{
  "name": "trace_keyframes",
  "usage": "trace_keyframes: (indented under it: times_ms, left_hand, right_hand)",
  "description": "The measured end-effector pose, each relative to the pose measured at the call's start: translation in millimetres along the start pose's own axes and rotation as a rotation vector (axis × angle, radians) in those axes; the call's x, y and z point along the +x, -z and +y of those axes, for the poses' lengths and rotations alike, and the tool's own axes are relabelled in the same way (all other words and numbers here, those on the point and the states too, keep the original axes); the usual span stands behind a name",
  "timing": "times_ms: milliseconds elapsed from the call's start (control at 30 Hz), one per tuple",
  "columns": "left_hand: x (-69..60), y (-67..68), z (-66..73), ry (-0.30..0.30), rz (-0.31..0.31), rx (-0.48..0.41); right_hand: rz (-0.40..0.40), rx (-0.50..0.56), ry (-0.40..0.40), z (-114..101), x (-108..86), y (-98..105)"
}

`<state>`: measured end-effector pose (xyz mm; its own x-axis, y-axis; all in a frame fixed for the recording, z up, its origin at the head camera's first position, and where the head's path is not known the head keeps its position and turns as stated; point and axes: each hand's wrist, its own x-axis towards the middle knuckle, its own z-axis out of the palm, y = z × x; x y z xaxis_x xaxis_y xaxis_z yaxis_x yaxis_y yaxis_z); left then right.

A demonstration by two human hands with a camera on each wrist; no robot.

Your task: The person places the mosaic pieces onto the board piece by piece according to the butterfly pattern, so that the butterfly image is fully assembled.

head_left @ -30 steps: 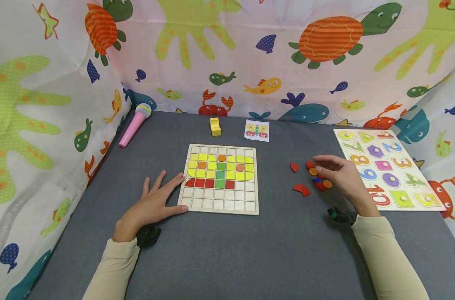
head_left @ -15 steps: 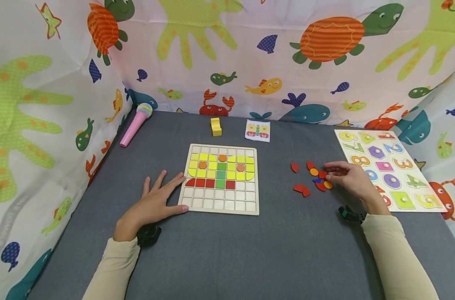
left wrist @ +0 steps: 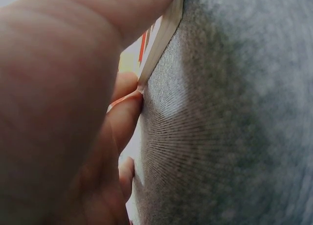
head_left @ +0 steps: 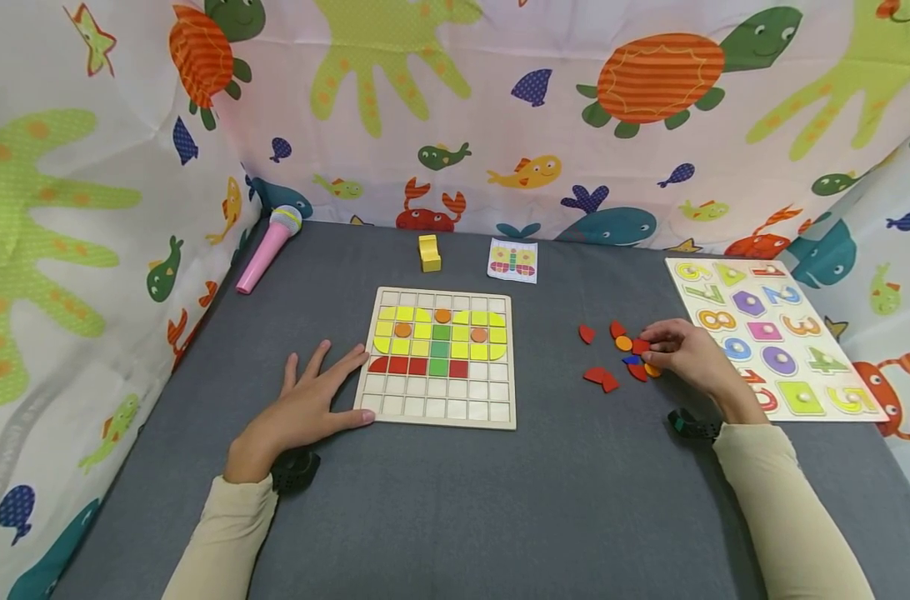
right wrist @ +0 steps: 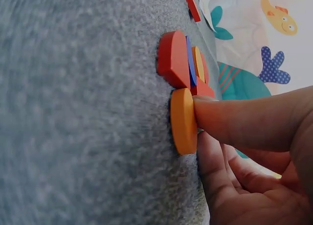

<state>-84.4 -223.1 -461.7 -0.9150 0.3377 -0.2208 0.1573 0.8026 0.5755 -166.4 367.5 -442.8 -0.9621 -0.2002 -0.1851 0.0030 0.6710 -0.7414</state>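
A square wooden grid board (head_left: 436,423) bears yellow, orange, green and red pieces. My left hand (head_left: 305,408) lies spread at its left edge; the thumb and a finger touch the rim (left wrist: 164,41) in the left wrist view. To the right, my right hand (head_left: 695,362) bends over a loose group of pieces, thumb and fingers at a red square piece (head_left: 640,346). The thumb seems to pinch it against a finger that is partly hidden. Just below the thumb stands out an orange round piece (right wrist: 183,121), with a red curved-edge piece (right wrist: 173,58) and a blue piece (head_left: 631,360) beside it.
A picture card (head_left: 512,261) and yellow blocks (head_left: 429,253) lie behind the board. At far left rests a pink toy microphone (head_left: 267,250). A number-and-shape puzzle board (head_left: 867,414) sits right of my right hand. Patterned curtains (head_left: 395,183) enclose the table.
My right hand first drew back to the right from above the loose pieces, then came slightly left onto the red square piece. My left hand has kept its place on the board.
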Motion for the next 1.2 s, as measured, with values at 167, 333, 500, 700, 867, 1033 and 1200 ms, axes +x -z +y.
trace_keyframes:
  times_ms: [167, 333, 500, 700, 867, 1033, 1200]
  left_hand:
    - [-0.2, 0.7, -0.5, -0.004, 0.006, -0.005]
    - [-0.6, 1.3, 0.0, -0.012, 0.009, -0.012]
    - [-0.3, 1.8, 1.5, -0.018, 0.009, -0.016]
    - [0.9, 3.4, 1.8, -0.02, 0.002, -0.021]
    - [0.0, 3.7, 0.8, -0.011, 0.001, -0.023]
    - [-0.5, 1.4, 0.4, -0.007, -0.004, -0.022]
    - [-1.1, -0.2, -0.9, -0.005, -0.003, -0.02]
  right_hand:
    - [0.008, 0.01, -0.026, -5.4, -0.1, -2.1]
    - [0.04, -0.007, -0.008, -11.5, 0.8, -3.0]
    - [0.074, -0.038, -0.047, -12.4, -1.1, 0.6]
    - [0.077, -0.031, -0.069, -14.3, -2.0, 2.7]
    - [0.068, 0.029, -0.015, -29.3, -0.1, -2.9]
    - [0.026, 0.081, 0.066, -47.7, 4.5, -18.4]
    - [0.005, 0.07, 0.132, -65.0, 10.2, -39.1]
